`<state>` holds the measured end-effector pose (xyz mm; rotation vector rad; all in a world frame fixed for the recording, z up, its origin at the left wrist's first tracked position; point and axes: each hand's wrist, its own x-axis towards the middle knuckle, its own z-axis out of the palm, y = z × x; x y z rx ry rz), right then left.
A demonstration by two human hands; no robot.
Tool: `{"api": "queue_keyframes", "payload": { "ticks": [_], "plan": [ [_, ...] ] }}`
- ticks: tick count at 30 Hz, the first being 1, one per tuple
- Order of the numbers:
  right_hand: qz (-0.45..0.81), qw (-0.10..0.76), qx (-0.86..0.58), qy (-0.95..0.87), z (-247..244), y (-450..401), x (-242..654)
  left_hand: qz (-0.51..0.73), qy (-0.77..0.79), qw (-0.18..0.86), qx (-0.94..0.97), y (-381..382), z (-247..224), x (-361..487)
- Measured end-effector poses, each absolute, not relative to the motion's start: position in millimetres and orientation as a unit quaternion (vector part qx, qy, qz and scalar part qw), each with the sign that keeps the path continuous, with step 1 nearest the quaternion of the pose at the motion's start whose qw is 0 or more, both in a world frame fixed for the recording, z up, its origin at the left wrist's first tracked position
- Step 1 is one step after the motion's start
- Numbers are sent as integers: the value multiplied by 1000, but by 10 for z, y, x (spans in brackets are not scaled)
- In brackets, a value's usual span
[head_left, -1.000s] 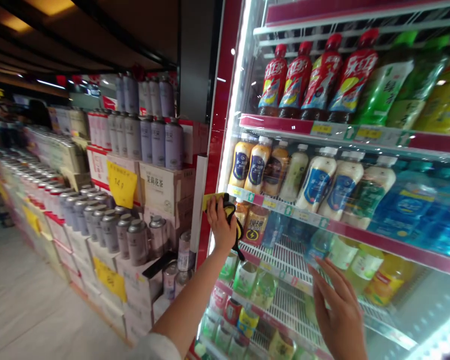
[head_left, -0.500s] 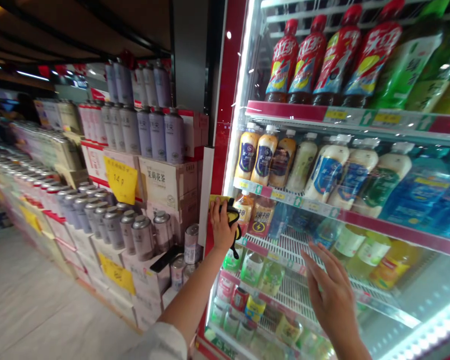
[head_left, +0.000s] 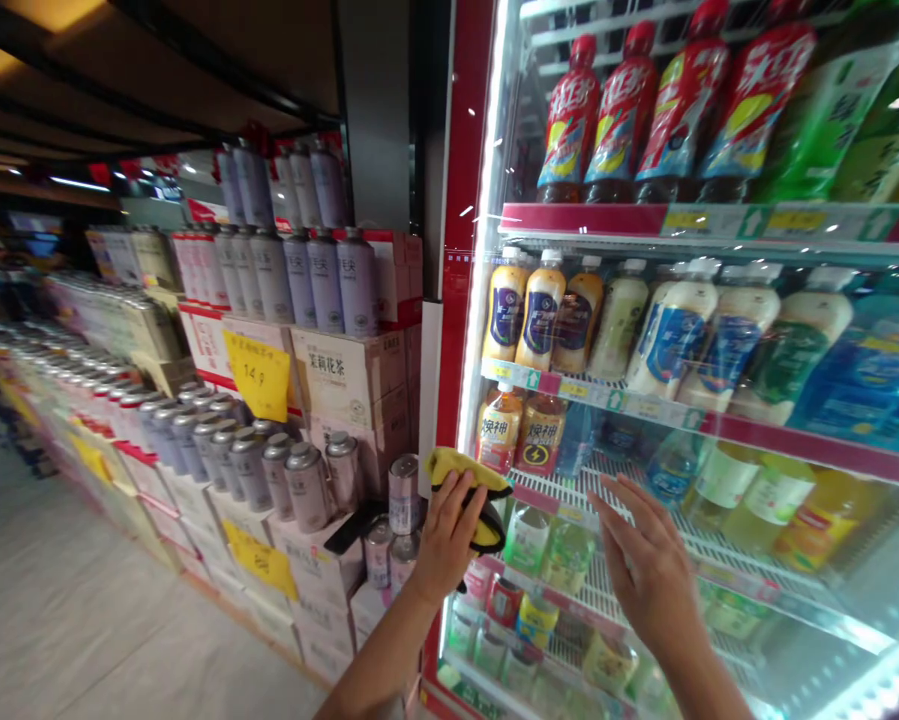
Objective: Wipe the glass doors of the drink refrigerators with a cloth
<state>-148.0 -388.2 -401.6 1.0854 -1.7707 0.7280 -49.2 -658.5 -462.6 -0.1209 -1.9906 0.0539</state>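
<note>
l hand [head_left: 449,535] clenched round a yellow cloth [head_left: 468,470] w/ a black part showing under it, low on the glass door [head_left: 569,320] of a drinks fridge, just right of its red frame [head_left: 456,200]. cloth looks pressed to the glass, can't tell for sure. r hand [head_left: 648,570] open, fingers spread, palm toward the glass, grasping nothing. behind glass: orange energy drink bottles [head_left: 513,430] just above l hand, milky bottles [head_left: 674,330] on the shelf over them, red-label bottles [head_left: 621,120] up top. left of fridge: silver tins [head_left: 306,487] on cardboard cartons [head_left: 348,375], lilac canisters [head_left: 325,280] higher up, yellow 14.9 price sign [head_left: 258,375]. more stacks run far along the pale floor [head_left: 81,590].
</note>
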Motion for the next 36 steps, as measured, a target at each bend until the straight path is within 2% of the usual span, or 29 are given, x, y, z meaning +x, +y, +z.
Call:
{"api": "queue_keyframes", "payload": {
  "ticks": [5, 8, 10, 14, 19, 22, 26, 29, 31, 36],
  "plan": [
    [292, 445, 444, -721, -3857, -4271, -1557, 19, -792, 610, 16, -6936, -3797, -706],
    [274, 440, 446, -730, -3831, -4503, -1607, 25, -806, 590, 44, -7089, -3689, -900],
    [263, 431, 447, -738, -3905, -4619, -1625, 26, -821, 567, 59, -7134, -3879, -934],
    [229, 402, 444, -767, -4233, -4711, -1622, 4, -857, 505, 102, -7154, -4579, -736],
    [188, 363, 447, -796, -4607, -4649, -1573, -12, -865, 486, 127, -6973, -5224, -251],
    [182, 361, 444, -800, -4676, -4626, -1545, -35, -859, 500, 106, -6755, -5269, -155],
    [175, 368, 438, -801, -4694, -4611, -1558, -27, -840, 542, 13, -6639, -4916, -550],
    [160, 372, 421, -811, -4802, -4546, -1599, -42, -845, 532, 36, -6705, -4700, -1005],
    [148, 371, 411, -819, -4945, -4470, -1611, -53, -860, 501, 76, -6725, -4773, -1179],
    [122, 359, 411, -829, -5276, -4262, -1570, -74, -869, 481, 90, -6549, -5390, -1091]
  ]
}}
